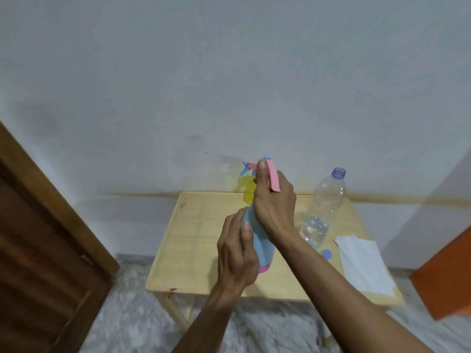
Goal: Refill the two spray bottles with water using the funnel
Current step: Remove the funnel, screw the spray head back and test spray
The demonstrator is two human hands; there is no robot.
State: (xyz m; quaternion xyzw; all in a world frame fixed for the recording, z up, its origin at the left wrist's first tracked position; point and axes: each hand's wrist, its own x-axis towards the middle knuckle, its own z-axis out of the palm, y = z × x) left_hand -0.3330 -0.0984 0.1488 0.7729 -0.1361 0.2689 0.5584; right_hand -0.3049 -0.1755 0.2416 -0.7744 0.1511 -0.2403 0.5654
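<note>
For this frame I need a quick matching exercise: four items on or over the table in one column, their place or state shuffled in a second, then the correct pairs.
1. blue spray bottle
2. yellow spray bottle
3. clear water bottle
4. white paper

A. lies flat at the table's right edge
B. stands uncapped, a little water inside
C. held by both hands
D. stands at the back, near the wall

Pairs: 1-C, 2-D, 3-B, 4-A

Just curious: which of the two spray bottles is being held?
The blue spray bottle with the pink base, gripped by both hands; the yellow spray bottle stands untouched behind it near the wall.
</note>
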